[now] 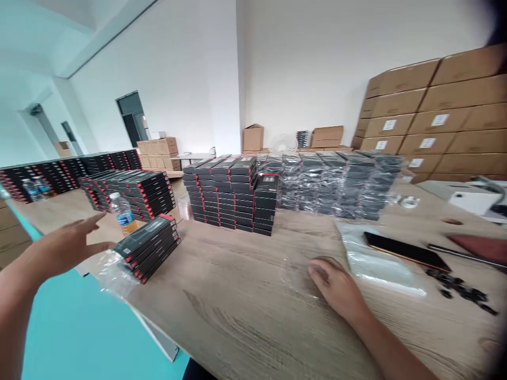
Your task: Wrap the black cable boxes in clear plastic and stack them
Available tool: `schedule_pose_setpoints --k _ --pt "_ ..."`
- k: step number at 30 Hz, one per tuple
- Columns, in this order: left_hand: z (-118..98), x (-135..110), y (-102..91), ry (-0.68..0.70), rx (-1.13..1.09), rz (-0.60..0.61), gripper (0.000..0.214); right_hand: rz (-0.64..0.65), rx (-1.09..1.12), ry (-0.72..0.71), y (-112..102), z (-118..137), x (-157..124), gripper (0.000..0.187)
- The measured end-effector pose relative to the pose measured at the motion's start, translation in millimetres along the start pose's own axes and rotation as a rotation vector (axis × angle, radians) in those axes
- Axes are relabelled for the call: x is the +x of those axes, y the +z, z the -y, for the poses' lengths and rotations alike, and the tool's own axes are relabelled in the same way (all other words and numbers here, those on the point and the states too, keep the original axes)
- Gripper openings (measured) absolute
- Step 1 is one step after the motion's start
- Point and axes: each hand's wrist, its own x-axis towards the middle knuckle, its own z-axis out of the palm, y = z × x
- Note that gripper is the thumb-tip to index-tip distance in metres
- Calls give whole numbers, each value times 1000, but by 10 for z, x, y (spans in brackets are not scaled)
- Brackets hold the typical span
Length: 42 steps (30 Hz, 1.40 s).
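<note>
A long white-walled storeroom is being shown, with a wall of stacked cardboard cartons rising beyond the right end of a wood-grain desk. Long rows of black boxes with red edges are being kept on a farther surface beyond the desk's left edge. Along the desk's far edge, a large block of black boxes wrapped in clear plastic is being held beside a bare, unwrapped stack of black boxes, and a further bare stack is being kept toward the far left corner. As far as the view shows, a good part of the boxes is judged to be wrapped already, while the bare stacks are left unwrapped. Near the left edge of the desk, a small stack of black boxes is being rested on a sheet of clear plastic film, just in front of a water bottle. The left hand is being held open with its fingers spread, just beside that small stack, and nothing is being pinched by it. The right hand is being rested on the desk with its fingers loosely curled, nothing being gripped, and it is nearest to a clear plastic bag. A smartphone is being left on that bag, with small black pieces scattered toward the right edge.
</note>
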Motion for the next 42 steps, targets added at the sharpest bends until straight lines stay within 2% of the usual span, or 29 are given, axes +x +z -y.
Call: schedule_pose_setpoints --k 2,4,6,8,10,12,14,17,20,23,25,27,29,32,35,38,40,42 --pt "-548 -21 63 139 -124 -23 81 -38 -45 -26 15 21 5 29" --pt "-1278 -85 335 383 -425 81 65 -59 -91 -57 25 42 1 28" --pt "-2050 -173 784 627 -628 188 49 -69 -140 -88 24 62 -18 27" --pt "-2714 -271 1304 860 -738 287 43 -90 -185 -119 15 75 -55 26" --pt "-3173 -381 1765 990 -830 363 39 -122 -219 -151 7 77 -107 25" --pt "-3406 -483 2076 1010 -863 396 39 -155 -251 -177 -1 79 -156 27" --pt "-3466 -552 2219 1011 -863 408 40 -180 -296 -200 -15 116 -157 29" --pt "-3415 -572 2237 1004 -883 421 35 -196 -342 -250 -45 332 65 34" --pt "-3366 -545 2227 996 -940 456 42 -192 -331 -300 -49 743 627 44" --pt "-3347 -529 2296 899 -1022 497 61 -205 -312 -306 -11 1114 1349 57" --pt "-3340 -523 2362 804 -1094 516 68 -133 -343 -306 8 1226 1731 65" --pt "-3346 -503 2402 683 -1210 514 70 -52 -389 -313 -5 1237 1911 61" --pt "-3364 -459 2385 509 -1405 517 69 -36 -424 -347 -52 1201 1838 50" --pt "-3379 -373 2231 196 -1860 639 70 -130 -408 -461 -122 1157 1280 46" --pt "-3322 -315 2020 -4 -2244 932 80 -121 -343 -601 -108 1190 458 47" --pt "-3239 -293 1920 -117 -2298 1217 65 22 -226 -692 -61 1210 -117 47" --pt "-3223 -294 1941 -218 -2225 1248 48 20 -112 -572 -79 1107 -221 45" --pt "-3248 -316 1992 -309 -2110 1160 42 -25 -44 -312 -139 893 -167 32"
